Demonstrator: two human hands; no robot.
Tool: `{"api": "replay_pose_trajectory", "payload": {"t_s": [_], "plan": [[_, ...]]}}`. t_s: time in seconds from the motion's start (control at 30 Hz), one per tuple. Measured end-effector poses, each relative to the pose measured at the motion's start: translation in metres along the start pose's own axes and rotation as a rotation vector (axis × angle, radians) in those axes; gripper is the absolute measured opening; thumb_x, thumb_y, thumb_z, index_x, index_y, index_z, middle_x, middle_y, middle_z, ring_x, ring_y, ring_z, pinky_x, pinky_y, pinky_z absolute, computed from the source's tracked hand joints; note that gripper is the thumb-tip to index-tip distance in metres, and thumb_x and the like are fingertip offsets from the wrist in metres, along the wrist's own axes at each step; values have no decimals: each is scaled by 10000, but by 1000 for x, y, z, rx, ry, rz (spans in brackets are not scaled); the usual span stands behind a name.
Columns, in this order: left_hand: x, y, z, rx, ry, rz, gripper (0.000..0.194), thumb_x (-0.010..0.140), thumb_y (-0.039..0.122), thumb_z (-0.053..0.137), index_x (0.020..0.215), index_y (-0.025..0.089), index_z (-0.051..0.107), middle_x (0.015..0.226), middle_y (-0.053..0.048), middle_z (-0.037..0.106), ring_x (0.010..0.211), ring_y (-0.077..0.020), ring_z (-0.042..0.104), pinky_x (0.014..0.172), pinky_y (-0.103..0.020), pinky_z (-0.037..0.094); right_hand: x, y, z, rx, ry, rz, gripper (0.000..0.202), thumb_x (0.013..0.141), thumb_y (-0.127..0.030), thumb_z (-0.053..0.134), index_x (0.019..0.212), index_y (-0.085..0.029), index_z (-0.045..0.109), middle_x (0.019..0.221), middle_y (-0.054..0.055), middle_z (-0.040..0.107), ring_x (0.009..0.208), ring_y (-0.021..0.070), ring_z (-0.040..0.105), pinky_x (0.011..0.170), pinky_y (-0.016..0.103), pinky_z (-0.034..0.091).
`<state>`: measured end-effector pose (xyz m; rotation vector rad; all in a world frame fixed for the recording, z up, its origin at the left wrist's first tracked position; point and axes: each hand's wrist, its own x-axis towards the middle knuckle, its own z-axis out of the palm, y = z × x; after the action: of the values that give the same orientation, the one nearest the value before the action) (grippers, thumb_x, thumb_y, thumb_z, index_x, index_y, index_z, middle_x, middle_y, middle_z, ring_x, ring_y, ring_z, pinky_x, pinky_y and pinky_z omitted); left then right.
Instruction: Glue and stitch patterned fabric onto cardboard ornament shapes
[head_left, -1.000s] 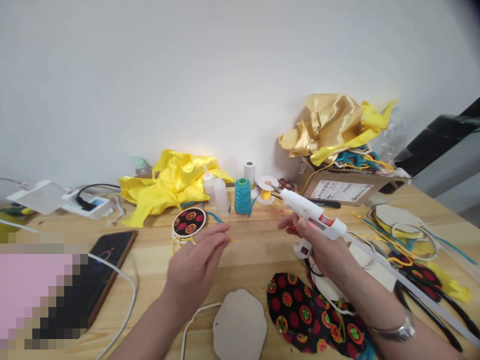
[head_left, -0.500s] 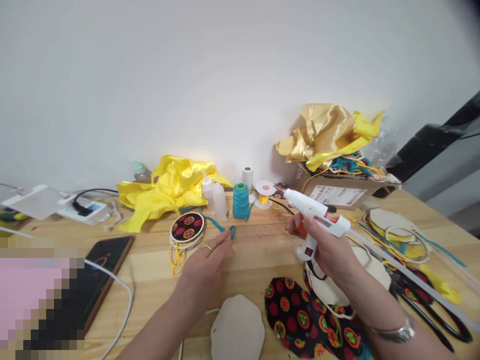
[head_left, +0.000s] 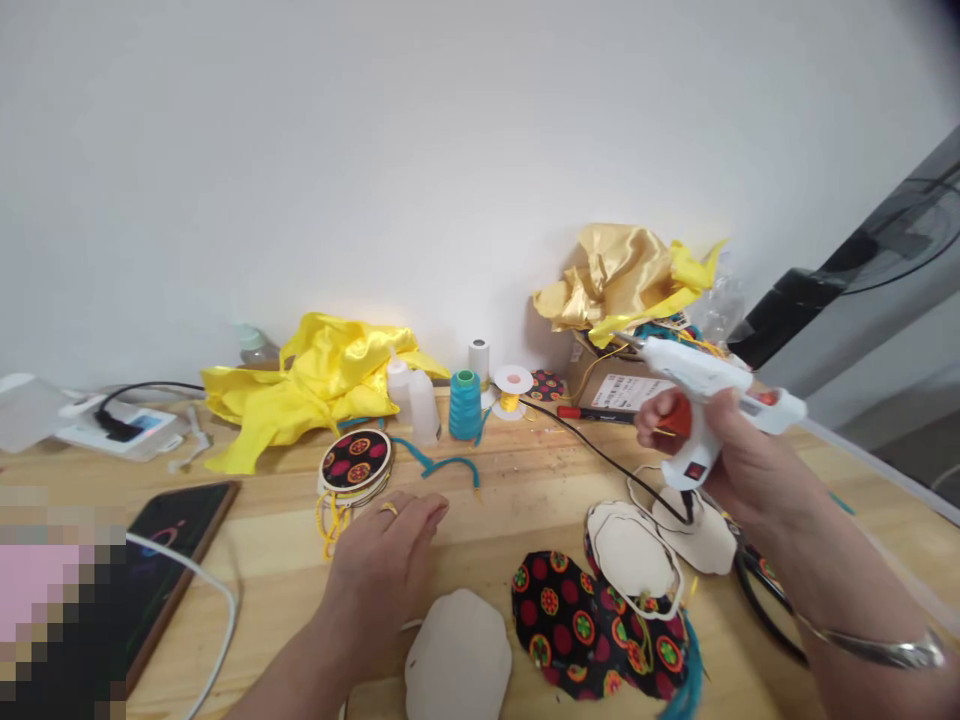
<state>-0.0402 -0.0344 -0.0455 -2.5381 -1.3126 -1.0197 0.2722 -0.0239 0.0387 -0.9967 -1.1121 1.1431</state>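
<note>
The white glue gun (head_left: 694, 372) is clamped in the right hand (head_left: 750, 465), above the right side of the table (head_left: 517, 510). The left hand (head_left: 381, 550) is held near the teal cord (head_left: 451, 461); whether its fingertips are closed cannot be told.

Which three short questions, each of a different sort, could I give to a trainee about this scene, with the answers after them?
1. What does the right hand hold?
a) a marker pen
b) a glue gun
c) a cardboard box
2. True or false: the smartphone lies to the left of the left hand.
3. Fill in: the cone of thread between the plastic bottles and the reel of yellow cord is ____ in colour.
Key: 1 b; 2 true; 3 teal.
</note>
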Motion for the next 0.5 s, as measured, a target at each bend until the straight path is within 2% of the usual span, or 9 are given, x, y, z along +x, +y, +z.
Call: {"api": "replay_pose_trajectory", "payload": {"t_s": [0.13,0.27,0.37,0.5], "plan": [[-1,3,0,-37,-12,-2,175,871,180,433,891,153,605,696,-43,657,612,-166,610,565,-275,458,-11,6,-38,33,51,32,389,642,-613,644,728,-237,599,765,19,558,700,175,556,634,304,498],[-1,3,1,-64,-52,0,162,869,173,443,899,147,601,728,-55,657,669,-175,609,606,-286,465,-19,10,-66,-42,119,-29,249,695,-505,665,776,-277,607,791,2,590,641,160,559,630,299,502],[-2,3,3,-71,-70,11,154,868,162,449,911,151,596,759,-58,663,702,-176,606,631,-292,468,-19,9,-68,-99,109,5,303,657,-525,685,817,-278,613,832,17,603,728,197,583,626,313,505],[-3,3,5,-75,-87,6,160,870,165,441,916,157,594,763,-55,666,699,-175,605,631,-294,469,-15,13,-49,-114,90,83,361,621,-553,696,772,-236,611,747,27,591,683,196,571,561,310,495]]}}
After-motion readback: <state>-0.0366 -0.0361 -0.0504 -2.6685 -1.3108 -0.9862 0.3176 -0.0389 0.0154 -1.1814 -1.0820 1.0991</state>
